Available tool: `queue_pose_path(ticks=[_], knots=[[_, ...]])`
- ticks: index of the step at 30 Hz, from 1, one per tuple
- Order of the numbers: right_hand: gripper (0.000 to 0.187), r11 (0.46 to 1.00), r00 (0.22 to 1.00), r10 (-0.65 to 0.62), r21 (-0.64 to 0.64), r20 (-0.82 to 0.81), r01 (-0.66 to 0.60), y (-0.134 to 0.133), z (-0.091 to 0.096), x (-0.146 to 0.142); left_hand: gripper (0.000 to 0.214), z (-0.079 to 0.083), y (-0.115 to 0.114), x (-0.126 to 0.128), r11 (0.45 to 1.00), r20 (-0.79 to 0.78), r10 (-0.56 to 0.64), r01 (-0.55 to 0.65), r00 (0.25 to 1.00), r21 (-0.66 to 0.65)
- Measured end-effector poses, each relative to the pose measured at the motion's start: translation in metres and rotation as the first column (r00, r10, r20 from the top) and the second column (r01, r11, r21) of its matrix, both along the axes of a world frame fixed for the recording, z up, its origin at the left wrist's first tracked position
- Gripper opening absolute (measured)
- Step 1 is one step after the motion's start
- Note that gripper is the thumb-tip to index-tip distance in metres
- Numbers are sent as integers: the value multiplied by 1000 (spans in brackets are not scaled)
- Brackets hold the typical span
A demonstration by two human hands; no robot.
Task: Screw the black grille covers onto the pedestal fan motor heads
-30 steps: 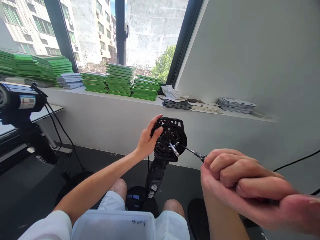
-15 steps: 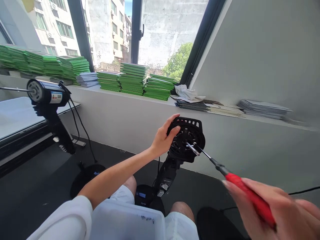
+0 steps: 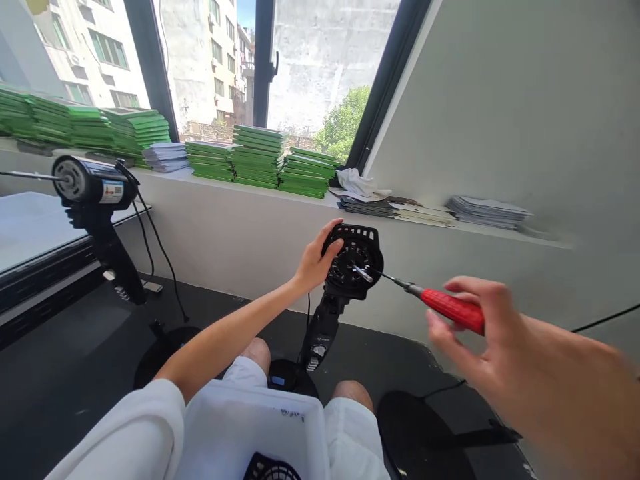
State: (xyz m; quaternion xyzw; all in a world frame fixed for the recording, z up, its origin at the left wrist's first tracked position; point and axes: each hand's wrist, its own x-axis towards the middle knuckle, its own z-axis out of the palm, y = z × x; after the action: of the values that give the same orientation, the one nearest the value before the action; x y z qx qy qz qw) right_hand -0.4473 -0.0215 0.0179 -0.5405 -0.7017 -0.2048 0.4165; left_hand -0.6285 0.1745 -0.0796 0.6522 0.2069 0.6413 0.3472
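My left hand (image 3: 316, 259) grips the upper left edge of a black fan motor housing (image 3: 353, 291), thumb across its front and fingers behind the slotted rim. A bright metal shaft (image 3: 363, 273) sticks out of its middle. Below, the housing joins a black fan stand neck (image 3: 323, 333) with a knob. My right hand (image 3: 500, 343) holds a screwdriver (image 3: 453, 309) by the end of its red handle, fingers partly spread around it. The screwdriver's thin blade reaches the front of the housing, just right of the shaft. Whether its tip sits in a screw is too small to tell.
A white bin (image 3: 250, 413) on my lap holds a black slotted part (image 3: 271, 468). Another fan motor on a stand (image 3: 95, 187) is at left. Several green stacks (image 3: 257, 157) line the windowsill, with a white cloth (image 3: 357, 181). A round black base (image 3: 425, 427) stands right of my knee.
My right hand has loosened its wrap to a spread fingertip hold on the handle, and the screwdriver lies more level. The view has shifted, showing the black part in the bin.
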Motion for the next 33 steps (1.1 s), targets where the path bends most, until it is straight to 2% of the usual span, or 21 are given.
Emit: queue_pose_path(ticks=[1,3,5,7,9,12,13,16,20,23,25,29,33], knots=[[33,997,982,-72,25,177,68,-4,2,-4,54,-1,0,0,1000,-3,2,-2,1000,0],[46,965,854,-262,137,450,223,-9,3,-11,56,-1,0,0,1000,-21,9,-9,1000,4],[50,927,761,-374,228,531,297,-11,2,-14,57,-2,-1,0,1000,-46,22,-22,999,7],[46,947,749,-321,207,579,245,-11,1,-16,59,-3,-2,0,999,-61,33,-32,998,11],[44,956,756,-292,194,585,219,-10,0,-16,60,-4,-2,0,999,-58,35,-34,998,20],[52,916,727,-401,229,557,329,-10,2,-17,61,-6,-1,0,999,-52,30,-29,998,32],[52,916,733,-399,212,551,340,-10,3,-18,61,-7,-1,0,999,-54,34,-33,998,34],[48,951,790,-302,110,534,289,-11,3,-18,59,-10,-2,0,996,-62,73,-70,995,47],[59,906,789,-404,88,463,413,-12,-2,-18,58,-14,-4,-1,993,-57,99,-95,993,65],[51,940,855,-318,18,409,341,-13,-7,-17,57,-16,-5,-1,994,-38,100,-98,994,47],[43,957,865,-280,47,416,287,-13,-8,-18,56,-15,-5,-1,994,-34,107,-106,994,41],[50,911,771,-411,242,487,334,-13,-6,-20,55,-13,-6,0,993,-47,104,-102,993,57],[38,951,792,-307,207,528,230,-12,-2,-21,58,-10,-6,1,994,-60,103,-100,993,51]])
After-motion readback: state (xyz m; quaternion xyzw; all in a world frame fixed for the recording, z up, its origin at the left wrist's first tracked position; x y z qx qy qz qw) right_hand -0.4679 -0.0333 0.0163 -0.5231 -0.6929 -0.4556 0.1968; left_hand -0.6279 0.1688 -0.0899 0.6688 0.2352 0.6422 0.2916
